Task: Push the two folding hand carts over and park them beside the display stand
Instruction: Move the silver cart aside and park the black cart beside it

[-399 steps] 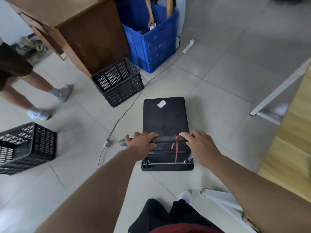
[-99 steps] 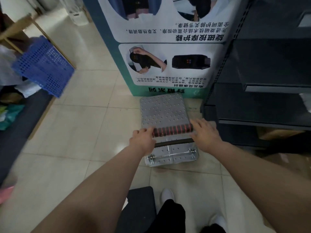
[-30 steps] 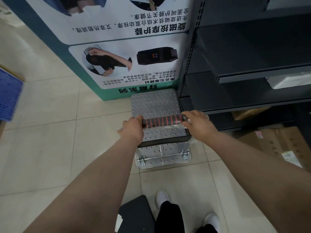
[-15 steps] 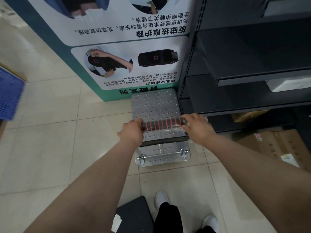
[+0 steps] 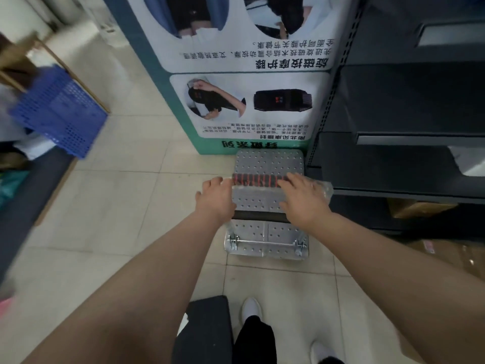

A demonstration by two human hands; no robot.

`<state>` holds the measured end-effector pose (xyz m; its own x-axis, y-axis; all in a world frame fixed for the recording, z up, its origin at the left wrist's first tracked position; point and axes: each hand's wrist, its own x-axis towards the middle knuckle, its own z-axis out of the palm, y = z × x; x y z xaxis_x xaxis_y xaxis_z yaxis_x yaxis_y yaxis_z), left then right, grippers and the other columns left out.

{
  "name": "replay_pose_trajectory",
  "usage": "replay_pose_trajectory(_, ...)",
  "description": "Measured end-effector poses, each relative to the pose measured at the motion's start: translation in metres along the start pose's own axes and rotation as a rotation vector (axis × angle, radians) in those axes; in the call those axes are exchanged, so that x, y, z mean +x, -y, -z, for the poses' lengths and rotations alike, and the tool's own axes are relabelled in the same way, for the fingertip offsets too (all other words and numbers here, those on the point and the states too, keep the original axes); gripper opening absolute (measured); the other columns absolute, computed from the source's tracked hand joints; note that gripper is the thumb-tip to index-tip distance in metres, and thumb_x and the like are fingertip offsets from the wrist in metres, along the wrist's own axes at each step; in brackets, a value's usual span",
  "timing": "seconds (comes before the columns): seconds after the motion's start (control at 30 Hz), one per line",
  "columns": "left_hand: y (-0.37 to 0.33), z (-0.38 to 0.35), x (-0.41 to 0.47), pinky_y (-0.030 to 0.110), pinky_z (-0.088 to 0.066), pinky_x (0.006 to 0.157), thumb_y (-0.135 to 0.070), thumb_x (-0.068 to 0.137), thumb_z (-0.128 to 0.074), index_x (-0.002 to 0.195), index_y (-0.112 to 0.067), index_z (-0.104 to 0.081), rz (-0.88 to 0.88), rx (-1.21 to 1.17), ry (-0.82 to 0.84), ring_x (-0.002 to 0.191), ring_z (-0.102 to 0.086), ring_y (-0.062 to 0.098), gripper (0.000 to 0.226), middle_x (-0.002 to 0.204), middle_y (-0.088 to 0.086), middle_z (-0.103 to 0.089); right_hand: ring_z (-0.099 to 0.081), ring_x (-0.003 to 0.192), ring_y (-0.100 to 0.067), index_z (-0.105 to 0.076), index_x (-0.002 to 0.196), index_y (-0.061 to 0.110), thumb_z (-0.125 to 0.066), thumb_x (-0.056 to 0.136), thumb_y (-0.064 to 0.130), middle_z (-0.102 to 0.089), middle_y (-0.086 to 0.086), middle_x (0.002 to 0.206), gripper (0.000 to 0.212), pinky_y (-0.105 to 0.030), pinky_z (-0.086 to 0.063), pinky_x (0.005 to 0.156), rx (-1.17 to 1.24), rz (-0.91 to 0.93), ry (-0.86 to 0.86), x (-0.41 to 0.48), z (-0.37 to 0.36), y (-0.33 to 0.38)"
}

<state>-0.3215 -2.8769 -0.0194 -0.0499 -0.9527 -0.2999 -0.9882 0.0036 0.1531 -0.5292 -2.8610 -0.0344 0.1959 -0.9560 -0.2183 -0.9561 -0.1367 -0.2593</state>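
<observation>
A silver folding hand cart (image 5: pixel 267 164) stands on the tile floor, its front edge against the base of the teal display stand (image 5: pixel 249 101). Its handle (image 5: pixel 257 179) has a ribbed red-and-black grip with clear plastic wrap at the right end. My left hand (image 5: pixel 215 198) is at the handle's left end with its fingers loosely extended. My right hand (image 5: pixel 301 198) lies over the right end, fingers straight on the grip. A black cart platform (image 5: pixel 207 329) sits at the bottom of the view, next to my feet.
Dark metal shelving (image 5: pixel 406 101) stands close on the silver cart's right. A blue plastic crate (image 5: pixel 60 111) is tilted at the left above a dark bench. Cardboard boxes (image 5: pixel 446 253) lie under the shelving at lower right. Tile floor lies to the left.
Both hands gripped the silver cart's handle half a second ago; now their fingers have uncurled. My view has swung left and pulled back. The cart stays against the stand.
</observation>
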Motion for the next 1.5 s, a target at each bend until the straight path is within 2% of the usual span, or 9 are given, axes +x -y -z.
replay_pose_trajectory(0.13,-0.009,-0.011,-0.066,0.053,-0.035,0.103,-0.026,0.088,-0.057,0.133,-0.017,-0.043,0.058,0.122,0.059,0.127,-0.034,0.033,0.048,0.14,0.01,-0.041,-0.02,0.144,-0.027,-0.035,0.142,0.018,-0.045,0.096,0.026,-0.027,-0.01,0.154,0.048,-0.052,-0.014,0.117,-0.07,0.196,0.119,-0.037,-0.005,0.003)
replay_pose_trajectory(0.27,-0.024,-0.041,-0.145,0.051,-0.034,0.105,-0.03,0.09,-0.058,0.139,-0.019,-0.038,0.188,0.056,0.135,0.131,-0.031,0.031,0.054,0.144,0.008,-0.037,-0.015,0.145,-0.025,-0.03,0.144,0.016,-0.042,0.097,0.028,-0.023,-0.009,0.155,0.05,-0.049,-0.013,0.117,-0.168,0.371,0.206,-0.081,-0.025,0.002)
replay_pose_trajectory(0.47,-0.026,-0.076,-0.269,0.049,-0.036,0.103,-0.031,0.09,-0.057,0.141,-0.018,-0.035,0.431,-0.069,0.24,0.131,-0.031,0.031,0.057,0.144,0.009,-0.037,-0.036,0.131,-0.027,-0.037,0.139,0.018,-0.045,0.095,0.037,-0.04,-0.007,0.141,0.049,-0.042,-0.034,0.104,-0.242,0.594,0.285,-0.158,-0.054,0.037)
replay_pose_trajectory(0.57,-0.015,-0.083,-0.328,0.05,-0.038,0.102,-0.029,0.089,-0.059,0.137,-0.016,-0.041,0.573,-0.131,0.203,0.129,-0.033,0.032,0.053,0.141,0.009,-0.039,-0.037,0.131,-0.026,-0.039,0.137,0.016,-0.045,0.095,0.036,-0.042,-0.007,0.14,0.047,-0.042,-0.035,0.106,-0.267,0.738,0.29,-0.193,-0.066,0.066)
replay_pose_trajectory(0.73,0.004,-0.096,-0.443,0.048,-0.04,0.099,-0.029,0.09,-0.056,0.133,-0.019,-0.045,0.767,-0.235,0.112,0.125,-0.035,0.03,0.046,0.137,0.007,-0.042,-0.04,0.128,-0.026,-0.041,0.134,0.015,-0.044,0.096,0.039,-0.044,-0.005,0.138,0.045,-0.04,-0.038,0.1,-0.25,0.901,0.351,-0.274,-0.093,0.129)
replay_pose_trajectory(0.97,0.044,-0.121,-0.65,0.047,-0.037,0.102,-0.03,0.091,-0.054,0.138,-0.022,-0.04,1.031,-0.25,-0.014,0.13,-0.032,0.029,0.05,0.144,0.005,-0.038,-0.03,0.139,-0.027,-0.035,0.142,0.015,-0.041,0.097,0.04,-0.035,-0.008,0.149,0.051,-0.05,-0.029,0.112,-0.275,1.135,0.439,-0.429,-0.151,0.227)
replay_pose_trajectory(1.23,0.07,-0.169,-0.858,0.05,-0.041,0.099,-0.029,0.091,-0.056,0.134,-0.021,-0.046,1.099,-0.23,0.024,0.124,-0.038,0.032,0.045,0.136,0.009,-0.045,-0.04,0.129,-0.028,-0.037,0.139,0.014,-0.035,0.099,0.041,-0.041,-0.008,0.142,0.049,-0.049,-0.034,0.105,-0.24,1.185,0.441,-0.622,-0.204,0.3)
replay_pose_trajectory(1.33,0.08,-0.19,-0.902,0.048,-0.039,0.099,-0.03,0.092,-0.055,0.137,-0.022,-0.042,1.09,-0.242,0.033,0.127,-0.036,0.031,0.048,0.139,0.009,-0.043,-0.045,0.123,-0.028,-0.041,0.136,0.016,-0.031,0.098,0.046,-0.047,-0.007,0.136,0.049,-0.048,-0.037,0.1,-0.203,1.176,0.415,-0.666,-0.216,0.314)
replay_pose_trajectory(1.5,0.107,-0.21,-0.928,0.05,-0.039,0.101,-0.03,0.092,-0.054,0.14,-0.021,-0.038,1.059,-0.286,0.038,0.129,-0.033,0.031,0.051,0.141,0.008,-0.04,-0.049,0.114,-0.025,-0.039,0.131,0.016,-0.037,0.096,0.044,-0.051,-0.006,0.127,0.045,-0.045,-0.04,0.095,-0.246,1.124,0.368,-0.691,-0.238,0.33)
